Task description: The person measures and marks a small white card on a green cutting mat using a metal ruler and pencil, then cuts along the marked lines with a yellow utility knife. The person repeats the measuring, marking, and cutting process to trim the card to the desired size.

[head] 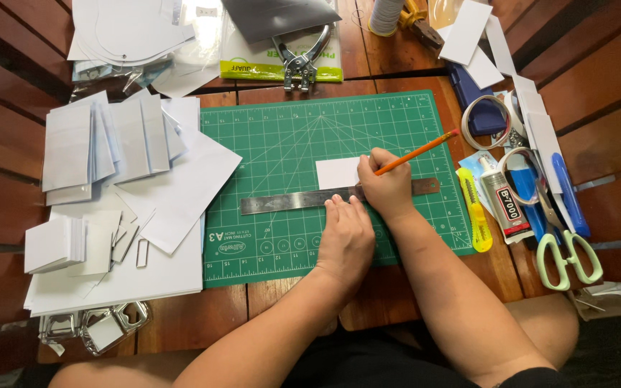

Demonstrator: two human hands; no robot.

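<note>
My left hand (pixel 344 237) lies flat on the steel ruler (pixel 289 201), grip spread and pinning it across the green cutting mat (pixel 282 129). My right hand (pixel 386 188) has its grip closed on an orange pencil (pixel 418 152), tip down at the small white card (pixel 337 172) just beyond the ruler's far edge. I judge the marking is in progress: stacks of cut white pieces (pixel 95 144) sit at left. The far half of the mat is open; the yellow knife (pixel 474 212), glue tube (pixel 503 205) and scissors (pixel 566 244) crowd the right edge of the bench.
</note>
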